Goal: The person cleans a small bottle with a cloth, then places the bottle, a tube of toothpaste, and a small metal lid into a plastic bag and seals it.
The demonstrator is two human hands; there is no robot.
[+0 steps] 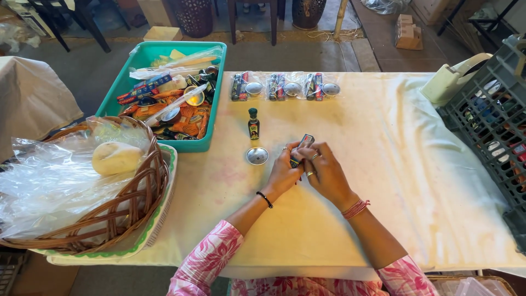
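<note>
Far left, a wicker basket (131,203) holds clear plastic and a pale round lump. Beyond it, a teal tray (215,98) of mixed small packets. Mid-surface: a small dark bottle (253,123) upright, a round silver tin (257,155) just near of it. Left hand (284,171) and right hand (327,174) are together, both pinching one small packet (303,146) above the cloth-covered surface (394,181). Packet looks light, thin, perhaps slippery; best held by its edges. Far row: three bagged sets (285,86). Right edge: grey crate (487,115).

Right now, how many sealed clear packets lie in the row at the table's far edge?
3: left packet, middle packet, right packet, side by side. More may lie in the teal tray; its contents are too jumbled to tell.
</note>
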